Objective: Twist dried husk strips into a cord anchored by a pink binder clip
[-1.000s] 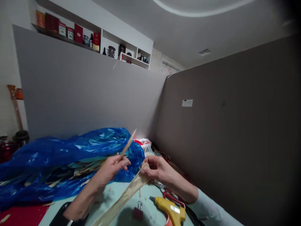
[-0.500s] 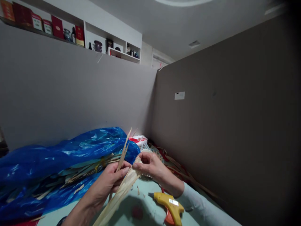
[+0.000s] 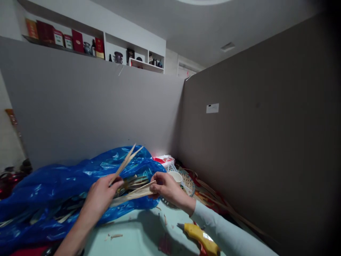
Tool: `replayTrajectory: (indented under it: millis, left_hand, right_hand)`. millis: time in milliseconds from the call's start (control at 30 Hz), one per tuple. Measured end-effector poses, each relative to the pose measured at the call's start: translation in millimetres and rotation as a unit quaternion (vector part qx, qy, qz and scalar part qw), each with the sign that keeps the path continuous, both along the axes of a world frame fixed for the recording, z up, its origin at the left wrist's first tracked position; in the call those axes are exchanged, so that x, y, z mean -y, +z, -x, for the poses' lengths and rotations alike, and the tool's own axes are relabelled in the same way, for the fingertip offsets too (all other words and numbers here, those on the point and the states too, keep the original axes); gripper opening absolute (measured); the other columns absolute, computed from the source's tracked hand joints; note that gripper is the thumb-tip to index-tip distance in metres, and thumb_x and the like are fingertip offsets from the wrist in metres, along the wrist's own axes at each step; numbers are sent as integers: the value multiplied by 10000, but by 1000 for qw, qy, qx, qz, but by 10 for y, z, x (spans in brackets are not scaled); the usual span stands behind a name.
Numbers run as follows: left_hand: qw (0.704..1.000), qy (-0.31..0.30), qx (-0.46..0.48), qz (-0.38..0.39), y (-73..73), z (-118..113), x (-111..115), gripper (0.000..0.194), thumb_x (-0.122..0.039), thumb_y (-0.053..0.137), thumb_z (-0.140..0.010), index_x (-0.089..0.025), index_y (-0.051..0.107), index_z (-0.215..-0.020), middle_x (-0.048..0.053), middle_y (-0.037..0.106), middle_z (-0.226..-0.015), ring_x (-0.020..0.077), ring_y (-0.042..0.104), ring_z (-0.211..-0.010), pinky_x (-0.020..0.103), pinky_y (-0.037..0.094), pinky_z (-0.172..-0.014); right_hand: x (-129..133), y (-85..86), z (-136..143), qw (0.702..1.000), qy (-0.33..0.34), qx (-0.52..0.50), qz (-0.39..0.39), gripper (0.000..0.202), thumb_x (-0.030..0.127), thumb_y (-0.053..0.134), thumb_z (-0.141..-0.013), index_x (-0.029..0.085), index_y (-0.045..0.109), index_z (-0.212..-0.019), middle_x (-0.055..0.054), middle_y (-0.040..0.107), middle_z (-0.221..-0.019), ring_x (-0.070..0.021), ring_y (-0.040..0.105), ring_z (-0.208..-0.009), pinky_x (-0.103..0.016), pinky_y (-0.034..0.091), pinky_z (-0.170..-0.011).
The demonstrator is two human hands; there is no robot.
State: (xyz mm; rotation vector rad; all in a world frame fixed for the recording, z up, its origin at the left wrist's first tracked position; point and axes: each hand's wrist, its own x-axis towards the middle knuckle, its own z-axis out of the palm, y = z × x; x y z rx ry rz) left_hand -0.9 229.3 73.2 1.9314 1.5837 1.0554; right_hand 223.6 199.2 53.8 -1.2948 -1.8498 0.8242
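While fingers [image 3: 157,188] pinch the strip [image 3: 135,193], tabletop [image 3: 133,223] spreads below.

Left hand [image 3: 101,193]: in front of the bag [image 3: 61,177], slivers [image 3: 126,161] rising from it
Strip [image 3: 137,193]: between the hands, its right end in the right hand [image 3: 165,186]
Bag: left side of the table [image 3: 138,229], before the left panel [image 3: 93,106], sticks [image 3: 137,181] inside
Cup [image 3: 175,176]: just behind the right hand, left of the basket [image 3: 189,184]
Glue gun [image 3: 199,236]: table's near right, beside the right sleeve [image 3: 221,227]
Scraps [image 3: 116,235]: on the table, before the bag
Card [image 3: 212,108]: on the right panel [image 3: 253,149]
Shelf [image 3: 128,32]: above the left panel, boxes [image 3: 77,41] left of a jar [image 3: 118,57]
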Motion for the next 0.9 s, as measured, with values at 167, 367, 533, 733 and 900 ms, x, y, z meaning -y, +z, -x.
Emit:
replayTrajectory:
  millis: [167, 367, 533, 733, 900]
  left_hand:
    - [996, 85, -26, -13, 38, 323, -106, 262, -430, 536, -724, -220, 685, -772, 95, 745, -804, 322, 641, -830, 337, 402, -684]
    - [997, 70, -36, -5, -2, 271, -157, 254, -424, 550, -713, -215, 691, -689, 45, 721, -678, 270, 642, -708, 299, 393, -621]
    - [1000, 18, -18, -3, -93, 169, -199, 299, -404, 535, -741, -192, 737, -797, 55, 742, -734, 273, 658, -776, 307, 425, -680]
    - [999, -23, 0, 24, -323, 84, -277, 550, -369, 431, -818, -143, 584, -1296, 12, 716, -593, 251, 671, -642, 302, 449, -617]
    - [999, 12, 17, 31, -439, 166, -373, 629, -350, 426, -825, -106, 449, -1404, 95, 775, -848, 306, 704, -869, 389, 465, -820]
  right_hand:
    - [-327, -235, 269, 984, -47, 154, -73, 100, 109, 453, -771, 172, 493, -838, -59, 639, -821, -186, 640, -783, -246, 456, -639]
    - [-562, -479, 585, 918, 13, 365, -153, 261, 33, 457, -797, 134, 617, -977, -161, 660, -977, -251, 641, -862, -324, 452, -691]
    - [-493, -560, 619, 859, 116, 458, -195, 166, 89, 505, -831, 121, 667, -844, -156, 683, -897, -271, 641, -887, -347, 474, -710]
    - [-406, -398, 519, 846, 95, 487, -197, 181, 77, 521, -804, 137, 671, -886, -113, 698, -867, -236, 661, -766, -290, 456, -571]
    - [-453, -207, 348, 853, 55, 470, -221, 211, 74, 499, -812, 163, 642, -939, -80, 676, -927, -191, 632, -795, -260, 430, -588]
